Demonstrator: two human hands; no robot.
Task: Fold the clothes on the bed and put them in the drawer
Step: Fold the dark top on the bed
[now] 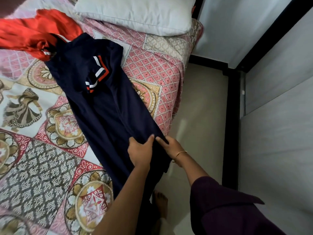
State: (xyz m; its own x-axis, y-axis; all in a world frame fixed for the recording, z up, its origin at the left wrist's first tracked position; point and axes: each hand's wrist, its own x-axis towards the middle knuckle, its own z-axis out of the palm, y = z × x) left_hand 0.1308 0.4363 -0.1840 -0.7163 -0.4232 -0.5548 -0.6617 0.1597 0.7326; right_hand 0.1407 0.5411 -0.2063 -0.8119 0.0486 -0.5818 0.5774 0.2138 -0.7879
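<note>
Your left hand (139, 150) and right hand (171, 148) side by side, both pinching navy garment (101, 102) at bed (50, 133) edge.

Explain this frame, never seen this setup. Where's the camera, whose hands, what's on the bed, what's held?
No machine here: one wide-angle camera on a person's head looks down at their bare hands. The left hand and right hand both grip the near end of a long navy dress with red-and-white striped sleeve trim. It lies lengthwise on the patterned pink patchwork bedspread, its end hanging over the edge. A crumpled red satin garment lies at its far end, beside a white pillow. No drawer is in view.
</note>
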